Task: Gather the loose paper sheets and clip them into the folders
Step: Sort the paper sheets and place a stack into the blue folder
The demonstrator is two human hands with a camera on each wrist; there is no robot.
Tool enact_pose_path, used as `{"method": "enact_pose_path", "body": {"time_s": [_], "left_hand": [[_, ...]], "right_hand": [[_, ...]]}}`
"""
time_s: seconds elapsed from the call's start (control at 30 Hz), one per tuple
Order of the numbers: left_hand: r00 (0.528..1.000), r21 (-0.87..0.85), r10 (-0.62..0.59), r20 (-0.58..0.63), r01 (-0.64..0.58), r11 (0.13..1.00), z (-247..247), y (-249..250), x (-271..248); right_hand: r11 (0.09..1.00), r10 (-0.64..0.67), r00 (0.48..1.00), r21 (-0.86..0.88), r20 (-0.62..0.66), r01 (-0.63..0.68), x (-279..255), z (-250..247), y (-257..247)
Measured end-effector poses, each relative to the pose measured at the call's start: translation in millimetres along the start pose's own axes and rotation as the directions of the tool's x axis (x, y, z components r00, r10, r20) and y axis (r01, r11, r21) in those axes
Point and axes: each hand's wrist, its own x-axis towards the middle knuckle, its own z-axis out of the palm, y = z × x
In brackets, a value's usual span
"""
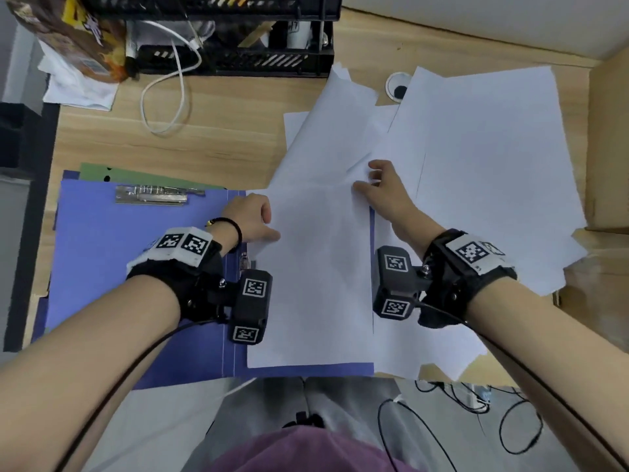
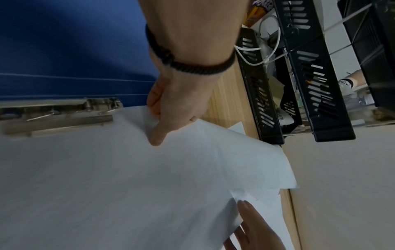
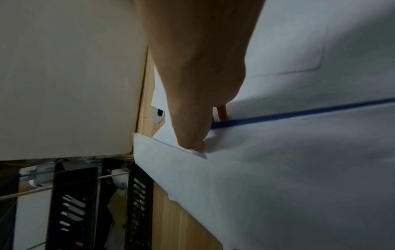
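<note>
- A blue folder (image 1: 136, 267) is laid open on the wooden bench (image 1: 221, 107), with a metal clip (image 1: 153, 195) at the far edge of its left half and a second clip (image 2: 57, 116) along the spine, seen close in the left wrist view.
- A white paper sheet (image 1: 316, 274) is laid on the right half of the folder, its left edge beside the spine clip.
- The left hand (image 1: 250, 218) is closed on the far left corner of that sheet: in the left wrist view the corner is pinched between the thumb (image 2: 157, 135) and the curled fingers.
- The right hand (image 1: 383, 185) is placed at the sheet's far right corner, where the thumb is pressed on the paper; its fingers are tucked at the edge, so whether the corner is pinched cannot be told.
- More loose sheets (image 1: 486, 158) are spread overlapping across the bench to the right and beyond the folder, some partly under the top sheet.
- A green folder (image 1: 136, 175) is seen jutting out from under the blue one at its far edge.
- A black mesh organiser (image 1: 238, 46) and a white cable (image 1: 166, 97) are found at the back of the bench, with a snack bag (image 1: 78, 39) at the far left.
</note>
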Motion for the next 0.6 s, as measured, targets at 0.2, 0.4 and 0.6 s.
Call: {"method": "enact_pose_path", "body": {"time_s": [0.2, 0.4, 0.6], "left_hand": [[0.997, 0.106, -0.03, 0.066, 0.023, 0.994, -13, 11, 10], [1.0, 0.124, -0.009, 0.02, 0.006, 0.992, -12, 9, 10], [1.0, 0.078, 0.004, 0.003, -0.004, 0.997, -11, 5, 10]], "right_hand": [[0.945, 0.085, 0.988, -0.304, -0.129, -0.121, 35, 22, -25], [0.995, 0.06, 0.998, -0.078, -0.035, -0.062, 51, 35, -44], [0.995, 0.047, 0.995, 0.087, 0.085, -0.055, 46, 42, -42]]}}
